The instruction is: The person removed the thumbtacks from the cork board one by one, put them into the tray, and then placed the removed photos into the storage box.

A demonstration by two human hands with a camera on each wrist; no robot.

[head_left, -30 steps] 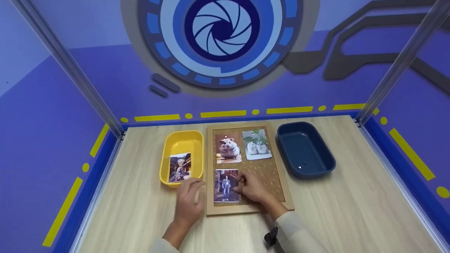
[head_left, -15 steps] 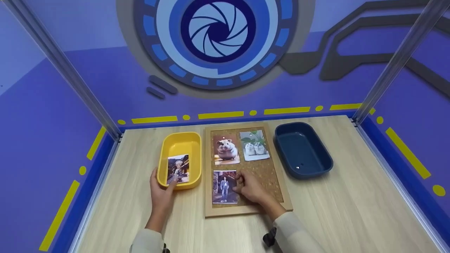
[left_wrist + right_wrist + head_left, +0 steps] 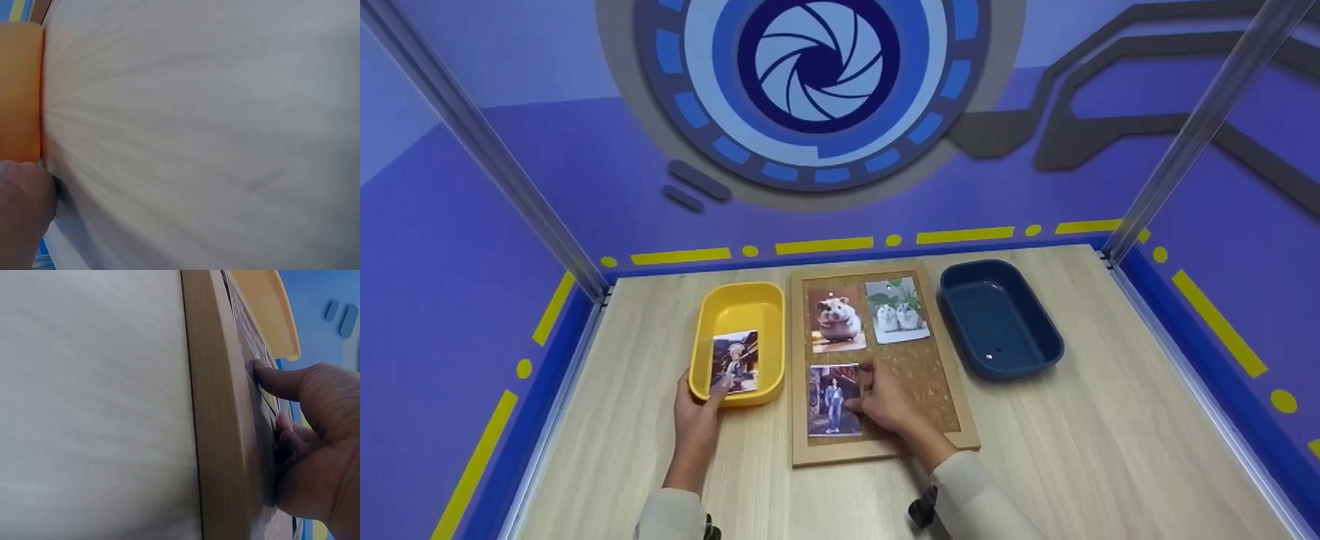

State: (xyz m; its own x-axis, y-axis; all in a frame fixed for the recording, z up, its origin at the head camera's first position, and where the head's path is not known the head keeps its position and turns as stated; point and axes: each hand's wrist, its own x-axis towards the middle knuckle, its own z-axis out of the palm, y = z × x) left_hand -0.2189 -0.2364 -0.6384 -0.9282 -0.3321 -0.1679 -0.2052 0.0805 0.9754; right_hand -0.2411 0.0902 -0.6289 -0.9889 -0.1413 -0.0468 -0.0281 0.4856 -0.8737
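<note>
Beige sleeves [image 3: 673, 514] sit nearest on my monitor, short of the corkboard [image 3: 932, 379]. On its near left part lies a photo of a standing figure [image 3: 829, 399]; the right hand [image 3: 889, 401] touches its right edge, thumb on the print, other fingers bent, and I can't tell whether they pinch it. I make out no pin there, so a sideways brush could, I judge, skew it. Just left of the board, the left hand [image 3: 697, 416] grips the near rim of a yellow tray [image 3: 742, 309], thumb inside over a second photo [image 3: 735, 356]; a hard pull might tip the tray or crease that paper. On the board's far half lie a single-hamster photo [image 3: 838, 322] and a two-hamster photo [image 3: 898, 311]. Just right of the board stands a dark blue tray [image 3: 990, 309] with specks too small to name; a careless reach could spill them. Pale wood-grain table [image 3: 1087, 420] shows on both sides of the board. Beyond its far edge, a purple-blue wall [image 3: 817, 219] carries yellow dashes [image 3: 823, 245] and a round shutter emblem [image 3: 819, 67].
</note>
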